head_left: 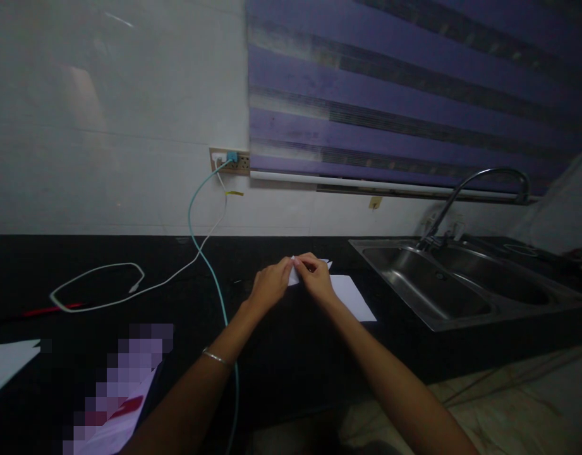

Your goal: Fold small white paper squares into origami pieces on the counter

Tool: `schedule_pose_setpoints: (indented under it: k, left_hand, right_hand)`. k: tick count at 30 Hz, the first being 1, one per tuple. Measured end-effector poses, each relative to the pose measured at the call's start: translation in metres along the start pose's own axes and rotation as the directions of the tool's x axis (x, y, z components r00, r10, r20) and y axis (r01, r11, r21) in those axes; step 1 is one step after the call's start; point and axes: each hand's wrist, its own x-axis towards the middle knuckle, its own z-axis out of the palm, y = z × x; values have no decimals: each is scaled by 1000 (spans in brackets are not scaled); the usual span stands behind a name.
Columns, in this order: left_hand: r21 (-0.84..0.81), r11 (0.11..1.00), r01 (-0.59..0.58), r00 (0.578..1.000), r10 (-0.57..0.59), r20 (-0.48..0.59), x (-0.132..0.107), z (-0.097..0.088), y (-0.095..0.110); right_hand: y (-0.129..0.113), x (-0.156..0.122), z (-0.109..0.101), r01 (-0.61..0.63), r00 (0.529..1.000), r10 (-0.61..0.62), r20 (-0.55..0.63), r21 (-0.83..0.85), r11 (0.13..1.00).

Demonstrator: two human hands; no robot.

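Between my two hands, over the dark counter, is a small folded piece of white paper. My left hand pinches its left side, thumb and fingers pressed together near the top. Opposite it, my right hand grips the same paper with thumb and forefinger, the fingertips of both hands almost meeting. Parts of the folded paper are hidden behind the fingers. A flat white sheet lies on the counter just right of my right hand.
A double steel sink with a curved faucet stands at the right. White and teal cables run from the wall outlet across the black counter. At the left lie a red pen-like item, more white paper and a pixelated lit screen.
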Motion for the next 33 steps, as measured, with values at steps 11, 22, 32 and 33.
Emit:
schedule_pose_setpoints:
  k: [11,22,32,33]
  left_hand:
    - [-128,991,-46,998,40,-46,2,-5,-4]
    - [-119,993,-1,993,-13,-119,1,-6,-9]
    - [-215,977,15,983,-54,-177,2,-5,-12]
    - [-255,967,9,984,-53,-167,3,-5,-12]
  right_hand:
    - [-12,-2,0,106,989,-84,122,-186,977]
    - [-13,-2,-1,-119,960,113,258,8,993]
    - [-5,-2,-4,-168,956,162,244,4,986]
    - [-6,-1,-5,-138,958,138,252,-16,990]
